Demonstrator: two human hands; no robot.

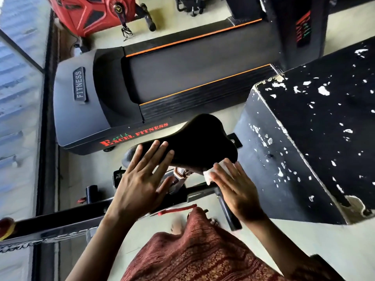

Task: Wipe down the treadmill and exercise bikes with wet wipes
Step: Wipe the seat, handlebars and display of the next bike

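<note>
Head cam, looking down at exercise bike.

- Bike saddle [198,138]: black, centre frame, nose pointing L. Sits on a seat post [180,173], part hidden by the hands.
- L hand [140,185]: flat, fingers straight and spread, fingertips lying on nose end of saddle. Holds nothing.
- R hand [235,187]: fingers straight and close together, pressing a white wet wipe [209,175] against the wide rear edge of saddle. Wipe mostly under the fingers, only a crumpled corner shows. Not curled round it; a flat press.
- Bike frame [60,220]: black bar running L to lower-L, blurred. Red strip [178,209] just below the hands; can't tell what it is.
- Treadmill [162,82]: beyond saddle, grey/black deck w/ orange edge lines, "FITNESS" badge on motor cover, red "EXCEL FITNESS" on near side rail. Nothing on belt.
- Red bike [89,13]: top L, well apart from hands, only partly in frame.
- Black block [314,122]: R side, just beside saddle, paint chipped off in white flecks, corners worn.
- Floor [304,250]: pale, under everything.
- Person's dark red patterned garment [192,256] fills bottom centre betw. the forearms.
</note>
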